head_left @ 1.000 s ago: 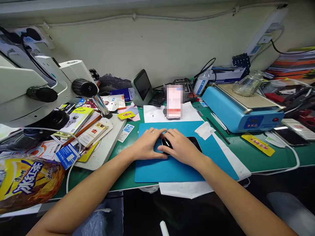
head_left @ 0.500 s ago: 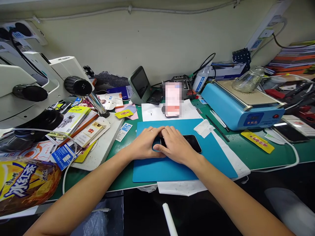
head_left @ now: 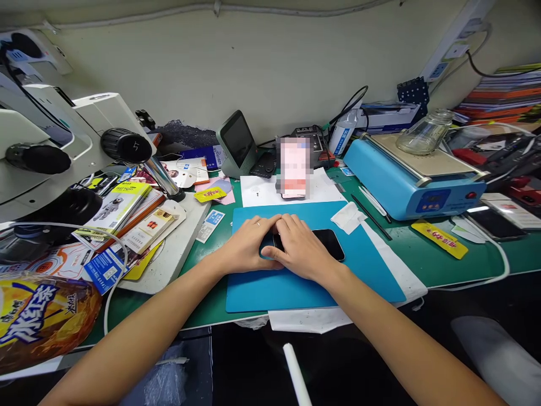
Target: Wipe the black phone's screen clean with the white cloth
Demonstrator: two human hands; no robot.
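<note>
On the blue mat (head_left: 270, 293), my left hand (head_left: 250, 246) and my right hand (head_left: 299, 248) rest with their fingertips meeting. A dark phone (head_left: 332, 245) lies flat on the mat, partly covered by my right hand. My left hand has a ring on one finger, and its fingers are bent toward the right hand; whether anything is between them is hidden. The right fingers are pressed together over the phone's left part. A crumpled white wipe (head_left: 348, 217) lies right of the phone. Behind the mat, a lit phone with a blurred screen (head_left: 295, 169) stands upright on white paper.
A microscope (head_left: 127, 145) and a drink bottle (head_left: 46, 321) occupy the left, beside booklets (head_left: 116, 208). At right stands a blue heating device (head_left: 406, 180) with a glass jar (head_left: 426, 132) on top. A black pen-like tool (head_left: 372, 217) lies beside the mat.
The view has shifted slightly, so the scene sits a little further left and higher. My hands keep the same pose over the phone.
</note>
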